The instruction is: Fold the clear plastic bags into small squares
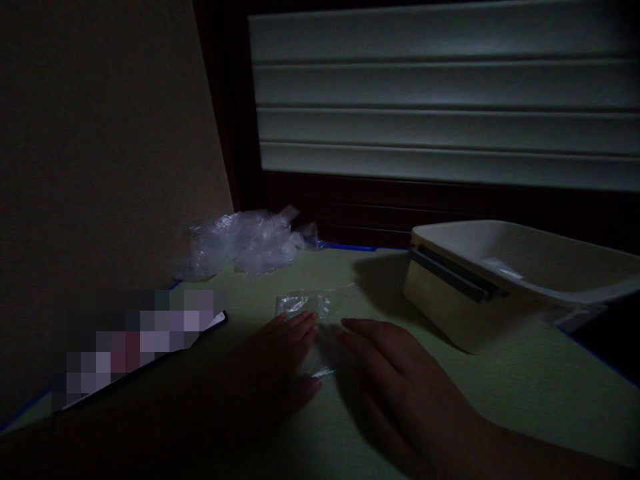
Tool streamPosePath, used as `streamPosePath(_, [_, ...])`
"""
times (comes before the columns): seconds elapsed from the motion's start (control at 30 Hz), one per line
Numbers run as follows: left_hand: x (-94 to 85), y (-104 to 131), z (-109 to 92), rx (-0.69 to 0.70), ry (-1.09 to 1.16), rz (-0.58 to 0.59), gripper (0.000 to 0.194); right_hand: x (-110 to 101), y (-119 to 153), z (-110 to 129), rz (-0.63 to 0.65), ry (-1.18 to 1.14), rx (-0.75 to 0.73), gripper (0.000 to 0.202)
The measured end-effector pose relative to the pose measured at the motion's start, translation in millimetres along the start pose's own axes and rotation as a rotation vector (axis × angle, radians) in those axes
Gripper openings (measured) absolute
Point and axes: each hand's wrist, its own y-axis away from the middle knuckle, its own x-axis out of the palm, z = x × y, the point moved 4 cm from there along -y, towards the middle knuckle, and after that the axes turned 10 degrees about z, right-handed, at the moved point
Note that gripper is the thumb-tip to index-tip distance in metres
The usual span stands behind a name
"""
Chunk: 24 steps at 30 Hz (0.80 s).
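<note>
A clear plastic bag lies flat on the green table surface, in the middle of the dim view. My left hand rests palm down over the bag's left and near part, fingers stretched out and thumb apart. To the right of the bag is my right hand, palm down with its fingers extended toward the bag and slightly bent. Its fingertips are near the bag's right edge; whether they touch it is too dark to tell. Neither hand grips anything that shows.
A heap of crumpled clear bags sits at the back left. At the right stands a cream bin with a dark handle and a clear piece inside. A partly blurred-out device lies at the left. Behind is a slatted panel.
</note>
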Motion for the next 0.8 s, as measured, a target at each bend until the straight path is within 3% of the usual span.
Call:
streamPosePath(0.1, [2.6, 1.3, 1.3, 0.0, 0.001, -0.018, 0.048, 4.3, -0.5, 9.8, 0.174, -0.032, -0.079, 0.047])
streamPosePath(0.2, [5.5, 2.4, 3.2, 0.01, 0.001, -0.007, 0.054, 9.5, -2.0, 9.8, 0.381, -0.102, -0.009, 0.061])
streamPosePath(0.37, [5.5, 2.9, 4.5, 0.023, -0.022, 0.015, 0.061, 9.7, -0.5, 5.4, 0.53, -0.154, 0.073, 0.066])
streamPosePath(0.5, [0.7, 2.3, 2.1, 0.009, -0.039, 0.056, 0.056, 4.6, 16.4, -7.3, 0.507, -0.089, 0.153, 0.066])
streamPosePath(0.67, [0.4, 1.7, 1.2, -0.008, -0.052, 0.079, 0.058, -0.5, 57.4, -36.7, 0.358, 0.052, 0.31, 0.06])
streamPosePath(0.8, [3.6, 2.8, 1.8, -0.034, -0.052, 0.052, 0.057, -1.0, 70.8, -44.4, 0.272, 0.128, 0.317, 0.06])
